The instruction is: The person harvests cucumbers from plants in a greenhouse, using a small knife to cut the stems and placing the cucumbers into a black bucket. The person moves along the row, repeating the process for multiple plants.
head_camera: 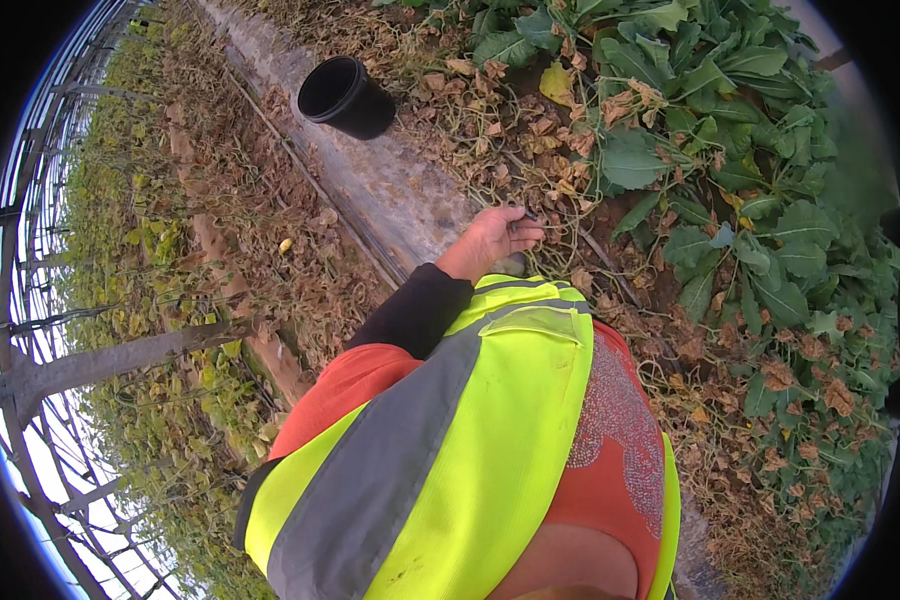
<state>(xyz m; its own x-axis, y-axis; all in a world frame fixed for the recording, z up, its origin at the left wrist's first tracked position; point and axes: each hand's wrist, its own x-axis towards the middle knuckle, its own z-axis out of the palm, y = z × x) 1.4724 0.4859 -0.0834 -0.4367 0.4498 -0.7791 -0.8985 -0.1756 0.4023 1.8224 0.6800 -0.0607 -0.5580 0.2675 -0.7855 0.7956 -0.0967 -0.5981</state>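
Observation:
My left hand [499, 231] is in front of the hi-vis vest [495, 390], its palm partly turned to the camera and its fingers pointing right. A small dark object [529, 216] sits between its thumb and fingers; what it is cannot be told. Thin, curling pale-green vine stems [562, 225] lie close beside the fingertips, and I cannot tell whether they touch. Below the hand, a rounded greyish thing [511, 262] shows partly at the vest's edge. My right hand is out of view.
A black plastic bucket [356, 105] lies tilted on the pale ground strip [412, 176]. Large-leaved green plants [765, 225] grow at right among dried vines. A narrow pipe or hose [307, 172] runs along the row, and a small yellow fruit or leaf [285, 245] lies at left.

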